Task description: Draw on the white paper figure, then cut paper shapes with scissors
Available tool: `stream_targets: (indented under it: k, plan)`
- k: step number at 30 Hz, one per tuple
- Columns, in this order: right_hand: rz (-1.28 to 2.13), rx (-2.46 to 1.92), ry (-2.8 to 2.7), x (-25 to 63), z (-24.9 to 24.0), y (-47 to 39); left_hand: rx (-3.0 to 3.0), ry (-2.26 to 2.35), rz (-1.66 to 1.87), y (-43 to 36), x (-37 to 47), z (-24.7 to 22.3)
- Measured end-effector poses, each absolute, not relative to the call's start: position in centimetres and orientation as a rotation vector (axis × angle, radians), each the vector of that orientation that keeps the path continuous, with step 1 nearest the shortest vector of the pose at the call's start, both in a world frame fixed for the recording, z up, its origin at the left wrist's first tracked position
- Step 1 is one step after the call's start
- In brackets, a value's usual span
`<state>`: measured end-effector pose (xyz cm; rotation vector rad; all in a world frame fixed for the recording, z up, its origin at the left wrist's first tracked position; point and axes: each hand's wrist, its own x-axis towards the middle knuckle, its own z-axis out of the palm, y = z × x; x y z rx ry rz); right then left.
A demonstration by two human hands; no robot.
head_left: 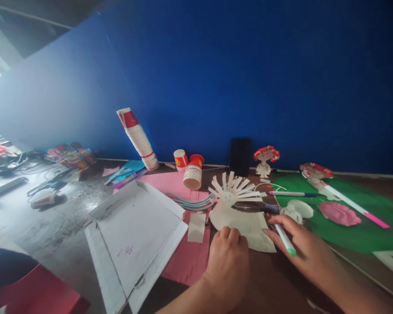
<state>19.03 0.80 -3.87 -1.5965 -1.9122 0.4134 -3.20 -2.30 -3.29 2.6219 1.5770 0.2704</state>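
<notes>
My left hand (227,266) is curled, knuckles up, at the lower edge of a cream paper piece (245,226). Its fingertips are hidden, so I cannot see whether anything is in them. My right hand (298,244) holds a white marker (283,237) with a green end, and its fingertips touch the paper's right edge. Just above the paper lies a paper cup cut into spread strips (228,198), with a small face drawn on its base. A pair of dark-handled scissors (270,208) lies between this cup and my right hand.
An open white box lid (144,240) lies to the left on pink paper (190,261). A tall stack of paper cups (139,139) leans against the blue partition (216,78). A paper doll (265,161), a black phone-like slab (240,156) and green paper (373,235) are at the right.
</notes>
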Motion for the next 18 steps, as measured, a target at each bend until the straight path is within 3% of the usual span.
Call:
stream_targets:
  k: [7,18]
  plan:
    - [0.541,-1.530,-1.910,18.71,-3.40,0.58,2.568,1.530,0.183,-2.34,-3.17,-2.47]
    - [0.645,-1.467,-1.906,18.65,-2.90,-0.16,2.548,1.505,0.414,-2.73,-3.27,-2.76]
